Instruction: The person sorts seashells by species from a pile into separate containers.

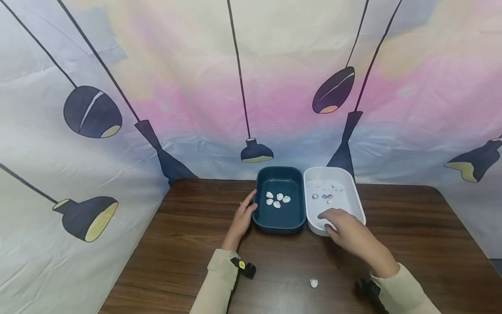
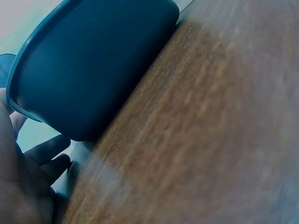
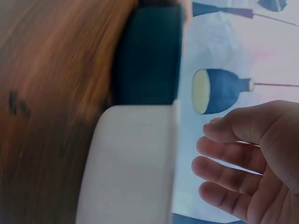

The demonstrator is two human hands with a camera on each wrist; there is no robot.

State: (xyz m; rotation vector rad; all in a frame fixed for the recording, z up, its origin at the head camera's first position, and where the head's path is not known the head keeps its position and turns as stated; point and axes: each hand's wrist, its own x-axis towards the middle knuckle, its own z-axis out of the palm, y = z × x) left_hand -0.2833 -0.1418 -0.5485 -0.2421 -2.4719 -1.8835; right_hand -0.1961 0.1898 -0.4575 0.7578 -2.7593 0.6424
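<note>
My left hand (image 1: 240, 221) rests against the left side of a dark teal tray (image 1: 279, 224), its fingers stretched along the wall; in the left wrist view the fingers (image 2: 49, 154) touch near the tray's lower corner. Several small white shell-like pieces (image 1: 277, 204) lie inside that tray. Above the near right part of a white tray (image 1: 354, 205) hovers my right hand (image 1: 349, 231), fingers loosely bent. Nothing shows between the fingers (image 3: 224, 154) in the right wrist view. Small round purplish-grey pieces (image 1: 330, 196) and a white piece (image 1: 330, 202) lie in the white tray.
A single white shell-like piece (image 1: 313, 283) lies on the brown wooden table (image 1: 184, 244), nearer the front than both trays. The trays stand side by side at the table's back edge, before a cloth backdrop (image 1: 188, 87) printed with lamps.
</note>
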